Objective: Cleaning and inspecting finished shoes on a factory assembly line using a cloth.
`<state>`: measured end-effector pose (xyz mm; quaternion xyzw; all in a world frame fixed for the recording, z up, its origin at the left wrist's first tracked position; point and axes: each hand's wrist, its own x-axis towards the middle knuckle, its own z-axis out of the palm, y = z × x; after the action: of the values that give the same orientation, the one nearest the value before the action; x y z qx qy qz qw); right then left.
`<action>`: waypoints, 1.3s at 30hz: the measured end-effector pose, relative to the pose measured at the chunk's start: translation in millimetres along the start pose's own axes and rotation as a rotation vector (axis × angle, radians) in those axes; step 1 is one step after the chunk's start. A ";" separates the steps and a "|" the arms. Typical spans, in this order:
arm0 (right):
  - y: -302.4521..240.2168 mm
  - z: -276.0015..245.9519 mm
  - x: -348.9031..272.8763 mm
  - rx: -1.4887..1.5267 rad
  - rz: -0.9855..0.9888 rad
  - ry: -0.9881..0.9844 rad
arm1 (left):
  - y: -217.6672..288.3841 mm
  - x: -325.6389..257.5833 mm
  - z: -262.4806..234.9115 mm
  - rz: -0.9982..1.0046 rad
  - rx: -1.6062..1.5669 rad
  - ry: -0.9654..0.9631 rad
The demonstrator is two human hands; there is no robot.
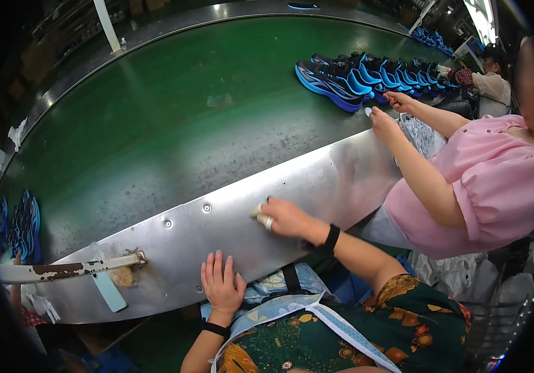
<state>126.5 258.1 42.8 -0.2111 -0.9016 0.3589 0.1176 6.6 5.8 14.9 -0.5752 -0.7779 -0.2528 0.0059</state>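
My left hand [222, 287] lies flat on the near edge of the metal ledge [242, 230], fingers spread and holding nothing. Farther along to the right, my right hand [287, 217] is closed low over the same ledge. Pale whitish coverings or material show at its thumb and fingertips; whether they wrap the fingers or are held in them is too blurred to make out. A black band circles each of my wrists. Left of my left hand, a pale teal phone [111, 292] rests on the ledge, partly under a worn white metal bar [74, 269].
A green conveyor belt [155, 124] curves beyond the ledge. Black-and-blue sneakers [335, 84] stand in a row at the far right, with more sneakers [25, 227] at far left. Beside me on the right, a person in pink [466, 193] holds a small white piece [368, 112].
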 end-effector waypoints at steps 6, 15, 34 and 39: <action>-28.3 33.3 -56.4 0.077 -0.118 0.031 | 2.5 2.0 0.8 0.000 -0.031 0.023; -24.0 45.3 -65.5 -0.121 -0.254 0.135 | 3.8 2.0 0.0 0.019 -0.031 0.055; -21.4 45.1 -67.6 -0.126 -0.250 0.141 | 4.9 2.0 1.8 0.012 -0.028 0.053; -21.7 44.6 -68.0 -0.126 -0.243 0.134 | 5.8 2.6 1.1 0.012 -0.028 0.052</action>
<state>163.9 185.7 22.0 -0.1307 -0.9314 0.2699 0.2065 11.2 9.7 16.9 -0.5733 -0.7703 -0.2786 0.0196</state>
